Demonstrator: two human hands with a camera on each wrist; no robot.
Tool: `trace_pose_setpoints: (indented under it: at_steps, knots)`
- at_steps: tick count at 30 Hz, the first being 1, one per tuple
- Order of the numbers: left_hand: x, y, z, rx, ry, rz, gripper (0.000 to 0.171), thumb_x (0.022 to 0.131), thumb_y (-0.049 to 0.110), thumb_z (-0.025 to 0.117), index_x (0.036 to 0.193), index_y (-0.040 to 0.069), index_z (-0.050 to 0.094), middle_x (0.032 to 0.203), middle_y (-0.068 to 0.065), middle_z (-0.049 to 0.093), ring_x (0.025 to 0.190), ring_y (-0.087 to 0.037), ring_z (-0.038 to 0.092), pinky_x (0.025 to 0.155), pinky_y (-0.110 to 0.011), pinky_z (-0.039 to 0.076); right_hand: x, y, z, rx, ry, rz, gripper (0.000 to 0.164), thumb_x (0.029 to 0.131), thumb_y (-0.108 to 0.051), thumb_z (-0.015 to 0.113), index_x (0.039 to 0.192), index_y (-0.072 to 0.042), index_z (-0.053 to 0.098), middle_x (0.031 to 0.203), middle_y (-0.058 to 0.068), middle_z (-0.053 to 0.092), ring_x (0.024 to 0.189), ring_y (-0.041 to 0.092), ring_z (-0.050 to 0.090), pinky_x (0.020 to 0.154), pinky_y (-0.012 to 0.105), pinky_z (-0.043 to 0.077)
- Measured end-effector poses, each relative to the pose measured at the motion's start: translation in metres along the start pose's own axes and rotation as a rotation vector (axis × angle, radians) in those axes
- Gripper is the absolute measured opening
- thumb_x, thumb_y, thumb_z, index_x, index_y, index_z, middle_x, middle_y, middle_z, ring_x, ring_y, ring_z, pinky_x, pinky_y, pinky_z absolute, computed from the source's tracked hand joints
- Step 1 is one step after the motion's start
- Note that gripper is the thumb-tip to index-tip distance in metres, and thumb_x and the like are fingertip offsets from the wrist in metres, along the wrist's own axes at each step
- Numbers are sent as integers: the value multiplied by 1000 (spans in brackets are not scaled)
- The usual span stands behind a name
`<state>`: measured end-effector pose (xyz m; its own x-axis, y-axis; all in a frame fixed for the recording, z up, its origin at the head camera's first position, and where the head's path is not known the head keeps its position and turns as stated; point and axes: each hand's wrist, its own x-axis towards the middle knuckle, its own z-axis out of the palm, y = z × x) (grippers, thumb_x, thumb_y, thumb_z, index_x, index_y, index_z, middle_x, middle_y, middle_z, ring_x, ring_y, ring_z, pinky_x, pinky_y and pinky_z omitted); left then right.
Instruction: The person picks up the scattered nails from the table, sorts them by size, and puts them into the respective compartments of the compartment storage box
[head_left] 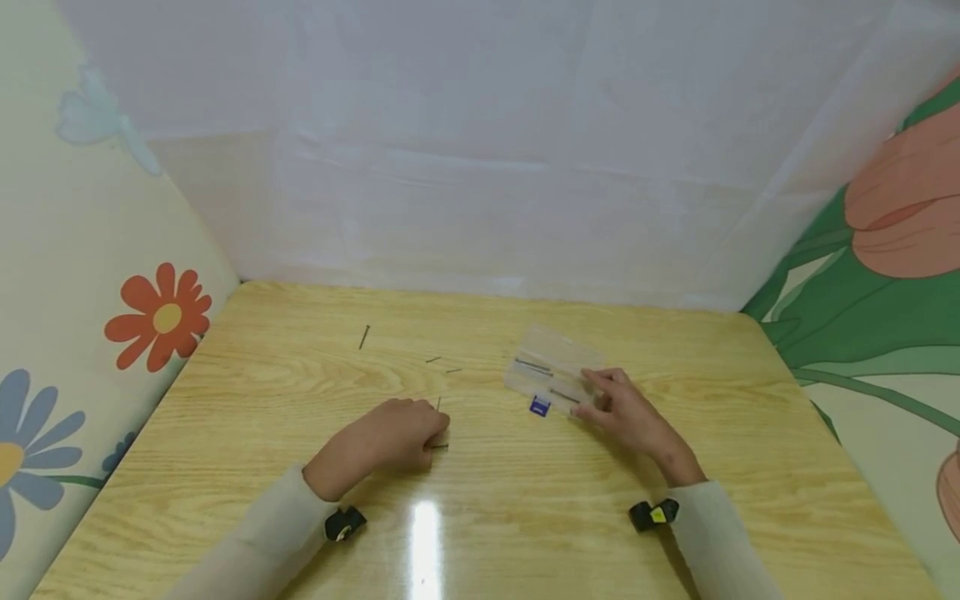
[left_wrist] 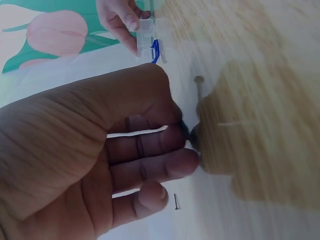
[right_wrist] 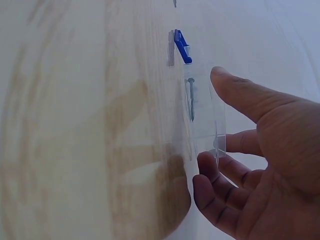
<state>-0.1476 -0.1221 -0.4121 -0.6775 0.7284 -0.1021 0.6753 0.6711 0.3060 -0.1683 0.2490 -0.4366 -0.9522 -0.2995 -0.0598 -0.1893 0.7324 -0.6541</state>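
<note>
My left hand [head_left: 401, 433] is low over the table with curled fingers, pinching a nail [head_left: 440, 447] whose head points right. Another thin nail [head_left: 438, 403] shows just beyond its index finger. In the left wrist view, the fingertips are right at the tabletop and hide most of the pinched nail. A shallow clear plastic box [head_left: 536, 342] with a blue latch [head_left: 539, 406] lies right of centre. Several nails lie in it, one nail [right_wrist: 191, 97] showing through its wall. My right hand [head_left: 630, 417] holds the box's right end, thumb near the front edge, fingers around the end.
A long nail [head_left: 364, 337] lies at the back left of the wooden table [head_left: 525, 517]. Two smaller nails, one of them this short nail [head_left: 433, 359], lie between it and the box. A white sheet [head_left: 480, 208] hangs behind; flower-patterned panels flank both sides.
</note>
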Motion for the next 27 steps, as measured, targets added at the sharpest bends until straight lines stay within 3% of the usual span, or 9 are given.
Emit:
trace_pose_setpoints:
  at_steps: [8,15,19,27]
  knots:
    - [9,-2,4,-3,50,30,27,82,-4,64,75,17,49,68,9,36,61,-7,31,55,-26,27,0,1,1,13,-2,-18,71,99,-27,71,155,2,40,135,22,44,95,25,52,75,37,49]
    - [25,1,1,1,102,92,21,84,-2,61,94,16,63,82,7,54,65,-9,42,55,-26,39,-1,1,0,8,1,-16,72,99,-27,72,155,2,39,136,21,44,96,25,52,76,35,49]
    - [35,5,0,12,130,132,30,85,-1,60,107,17,69,87,5,60,63,-8,41,53,-25,36,0,2,1,3,8,-10,71,98,-26,73,155,1,40,136,21,45,96,25,52,76,35,49]
    - [55,12,-1,28,134,169,34,87,2,59,113,19,73,88,7,60,62,-6,38,53,-24,32,0,1,0,13,3,-11,72,98,-26,73,155,2,39,135,21,45,96,25,52,76,35,49]
